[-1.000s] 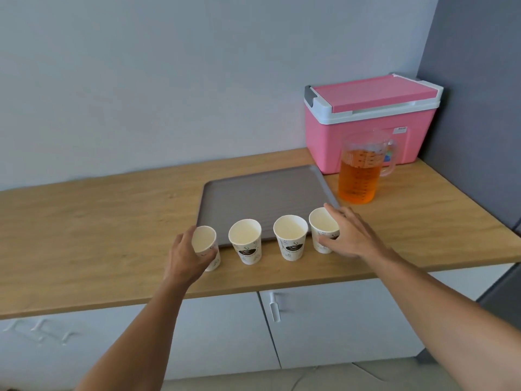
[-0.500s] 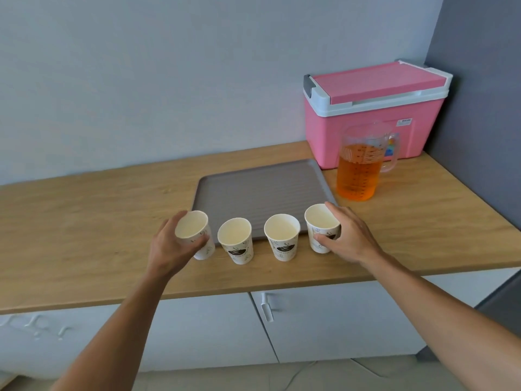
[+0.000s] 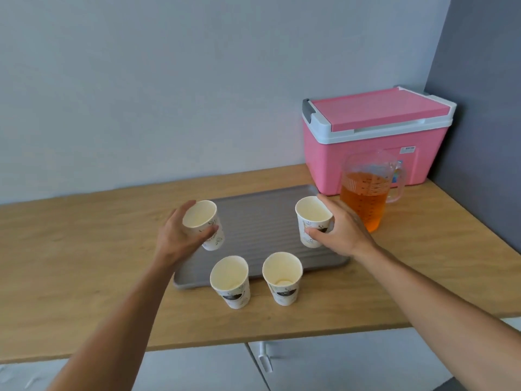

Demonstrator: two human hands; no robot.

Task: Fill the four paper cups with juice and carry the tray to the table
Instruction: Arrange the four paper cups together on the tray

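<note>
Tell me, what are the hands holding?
Each holds an empty paper cup by its side: left hand the left cup, right hand the right cup, above the tray.

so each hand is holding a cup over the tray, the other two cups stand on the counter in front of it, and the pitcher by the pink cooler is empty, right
Not quite: the pitcher is not empty; the head view shows orange juice in it. The rest holds: the left hand and right hand each hold a cup over the tray, and two cups stand on the counter in front.

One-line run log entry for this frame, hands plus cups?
left hand: holds white paper cup over grey tray | right hand: holds second cup | juice: unpoured
</note>
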